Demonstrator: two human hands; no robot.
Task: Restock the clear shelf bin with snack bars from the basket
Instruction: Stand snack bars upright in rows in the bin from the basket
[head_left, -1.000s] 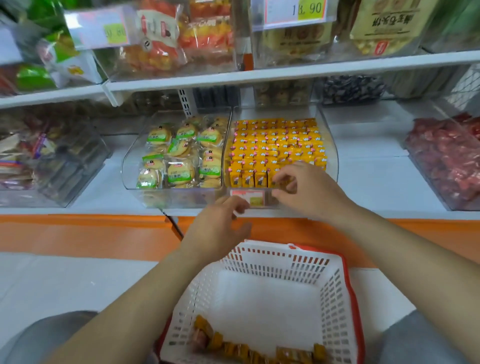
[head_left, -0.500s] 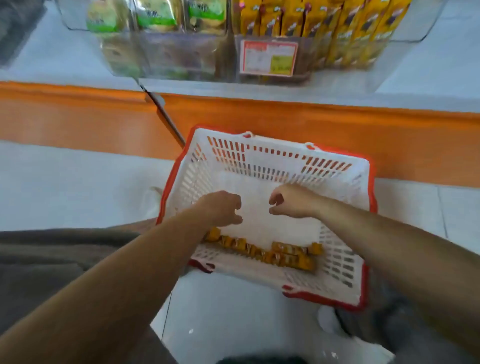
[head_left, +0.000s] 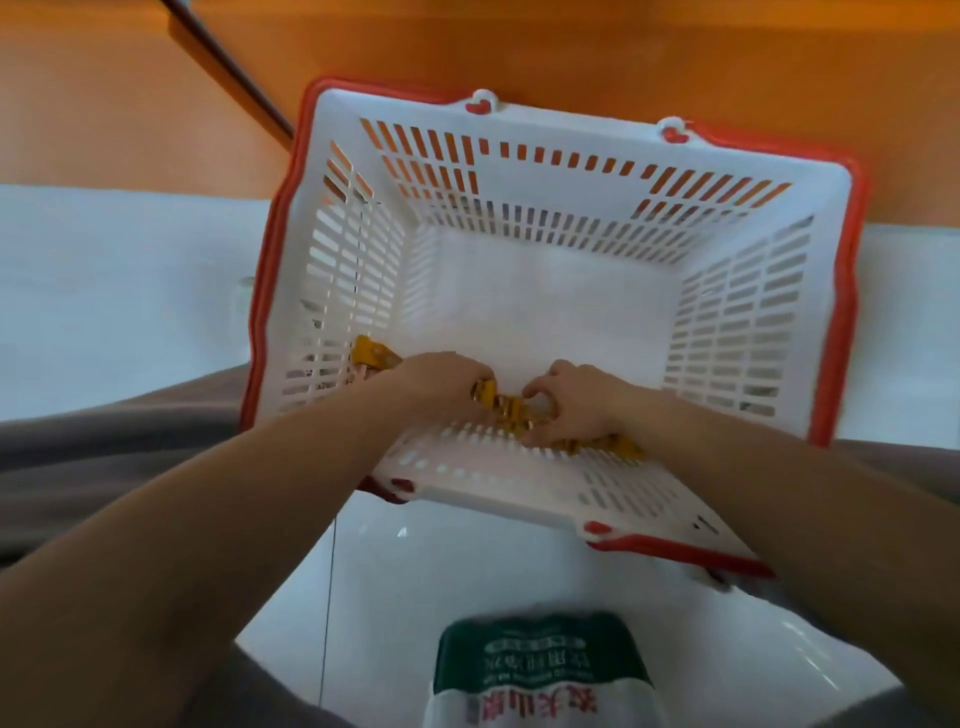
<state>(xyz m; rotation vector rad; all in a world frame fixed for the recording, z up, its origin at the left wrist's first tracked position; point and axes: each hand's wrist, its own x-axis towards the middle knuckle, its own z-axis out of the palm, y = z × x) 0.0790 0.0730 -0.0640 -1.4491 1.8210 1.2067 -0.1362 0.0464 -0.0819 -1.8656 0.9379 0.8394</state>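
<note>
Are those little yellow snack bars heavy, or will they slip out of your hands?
Probably light: the snack bars are small, and the left hand and right hand grip them with just curled fingers. Their wrappers look shiny, so one might slip. They look flat, so rolling seems unlikely.

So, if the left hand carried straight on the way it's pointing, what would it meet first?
The yellow snack bars that the left hand seems to be touching. Just beyond them is the right hand, though depth is unclear.
</note>
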